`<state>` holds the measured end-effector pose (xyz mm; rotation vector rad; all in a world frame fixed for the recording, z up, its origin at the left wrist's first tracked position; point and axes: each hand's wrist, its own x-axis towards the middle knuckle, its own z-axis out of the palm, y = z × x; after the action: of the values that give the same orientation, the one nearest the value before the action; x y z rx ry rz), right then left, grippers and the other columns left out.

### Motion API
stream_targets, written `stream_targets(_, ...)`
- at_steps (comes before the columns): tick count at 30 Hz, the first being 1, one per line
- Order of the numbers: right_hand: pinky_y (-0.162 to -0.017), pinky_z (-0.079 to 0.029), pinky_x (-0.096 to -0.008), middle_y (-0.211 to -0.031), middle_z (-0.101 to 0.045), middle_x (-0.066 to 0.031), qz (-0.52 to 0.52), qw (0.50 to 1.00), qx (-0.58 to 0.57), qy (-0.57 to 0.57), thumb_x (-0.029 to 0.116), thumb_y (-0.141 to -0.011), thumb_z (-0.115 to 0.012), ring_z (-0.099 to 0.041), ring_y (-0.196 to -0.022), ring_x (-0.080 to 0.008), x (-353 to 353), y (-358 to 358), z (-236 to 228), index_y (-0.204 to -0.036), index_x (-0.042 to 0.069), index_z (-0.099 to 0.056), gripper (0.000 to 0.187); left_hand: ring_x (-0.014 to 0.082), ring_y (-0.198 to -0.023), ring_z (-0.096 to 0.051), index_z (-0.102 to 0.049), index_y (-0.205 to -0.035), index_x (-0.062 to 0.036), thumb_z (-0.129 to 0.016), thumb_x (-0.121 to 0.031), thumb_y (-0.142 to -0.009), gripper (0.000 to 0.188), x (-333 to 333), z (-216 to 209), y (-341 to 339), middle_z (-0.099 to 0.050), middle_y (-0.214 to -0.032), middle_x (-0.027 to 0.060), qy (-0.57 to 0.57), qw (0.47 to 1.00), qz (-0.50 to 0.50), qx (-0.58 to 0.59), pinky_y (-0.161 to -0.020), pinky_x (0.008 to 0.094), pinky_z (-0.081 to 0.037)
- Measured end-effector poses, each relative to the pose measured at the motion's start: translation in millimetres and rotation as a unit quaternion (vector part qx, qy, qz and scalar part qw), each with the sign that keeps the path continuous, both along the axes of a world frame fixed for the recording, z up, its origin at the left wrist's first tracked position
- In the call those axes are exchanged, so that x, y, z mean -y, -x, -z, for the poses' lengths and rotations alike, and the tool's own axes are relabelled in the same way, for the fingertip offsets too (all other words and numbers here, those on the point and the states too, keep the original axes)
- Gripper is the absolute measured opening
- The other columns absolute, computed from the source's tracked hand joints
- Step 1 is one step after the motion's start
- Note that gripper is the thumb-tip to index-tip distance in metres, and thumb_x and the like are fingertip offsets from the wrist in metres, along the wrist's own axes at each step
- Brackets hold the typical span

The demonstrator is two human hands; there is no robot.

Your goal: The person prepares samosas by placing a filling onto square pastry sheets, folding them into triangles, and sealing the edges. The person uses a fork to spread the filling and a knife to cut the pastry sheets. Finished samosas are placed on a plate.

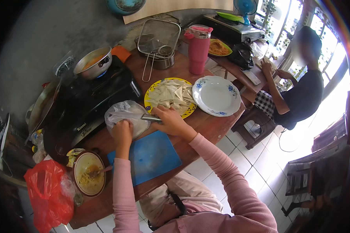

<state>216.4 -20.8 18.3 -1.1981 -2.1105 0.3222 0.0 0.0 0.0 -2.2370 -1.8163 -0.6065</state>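
My right hand (171, 121) grips the dark handle of a knife (125, 115), whose blade points left across a clear plastic bag (133, 125) with something pale inside. Closed at the bag's near side, my left hand (122, 132) holds the plastic. Just below both hands lies a blue cutting board (153, 157), its surface bare. Beyond my right hand stands a yellow plate (148, 101) heaped with pale, flat, folded dough pieces (171, 93). Touching its right side is a white plate (216, 95) with blue flowers and nothing on it.
A pot (92, 64) sits over a lit flame on the black stove (93, 101) at left. A bowl (89, 174) with a spoon and a red plastic bag (50, 194) are near left. A pink tumbler (198, 50) and strainer (159, 37) stand behind. Another person (303, 85) sits at right.
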Motion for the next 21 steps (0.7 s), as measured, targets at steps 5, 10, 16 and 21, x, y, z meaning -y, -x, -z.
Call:
stream_targets(5, -0.079, -0.042, -0.0437, -0.092, -0.058, -0.0128, 0.003, 1.0, -0.016, -0.017, 0.026, -0.072, -0.06, -0.058, -0.085, -0.0319, 2.2, -4.8, 1.8, -0.099, 0.007, -0.052, 0.034, 0.0353, -0.067, -0.062, -0.067, -0.077, -0.005, -0.059, -0.019, -0.082, 0.017, 8.5, -4.0, -6.5, -0.063, -0.069, 0.0178, -0.018, 1.0, -0.023, 0.01, -0.06, 0.0437, -0.049)
stream_targets(10, -0.078, -0.04, -0.0425, -0.096, -0.055, -0.0117, -0.012, 1.0, -0.009, -0.006, 0.024, -0.072, -0.06, -0.057, -0.089, -0.0295, -3.1, 4.5, 4.2, -0.106, 0.01, -0.055, 0.037, 0.0345, -0.062, -0.062, -0.067, -0.086, -0.0039, -0.059, -0.011, -0.082, 0.011, 49.1, -15.6, -17.1, -0.063, -0.071, 0.0186, -0.086, 0.988, -0.05, 0.116, -0.056, 0.0412, -0.048)
stream_targets(16, -0.078, -0.039, -0.0431, -0.095, -0.054, -0.0076, -0.042, 0.991, 0.078, -0.095, 0.023, -0.078, -0.061, -0.056, -0.092, -0.024, -32.8, 37.5, 14.8, -0.119, 0.023, -0.056, 0.041, 0.0299, -0.064, -0.064, -0.066, -0.09, -0.0001, -0.064, -0.003, -0.08, 0.01, 110.0, -17.3, -25.1, -0.065, -0.074, 0.0178, -0.183, 0.959, -0.014, 0.218, -0.054, 0.0359, -0.048)
stream_targets(21, -0.079, -0.039, -0.0427, -0.095, -0.052, -0.0047, -0.035, 0.976, 0.167, -0.133, 0.027, -0.082, -0.06, -0.052, -0.091, -0.0224, -54.0, 62.1, 26.6, -0.122, 0.034, -0.055, 0.041, 0.0191, -0.071, -0.066, -0.063, -0.092, 0.0061, -0.063, -0.004, -0.084, 0.013, 141.2, -19.3, -22.8, -0.067, -0.082, 0.0139, -0.039, 0.852, 0.014, 0.522, -0.068, 0.0287, -0.052)
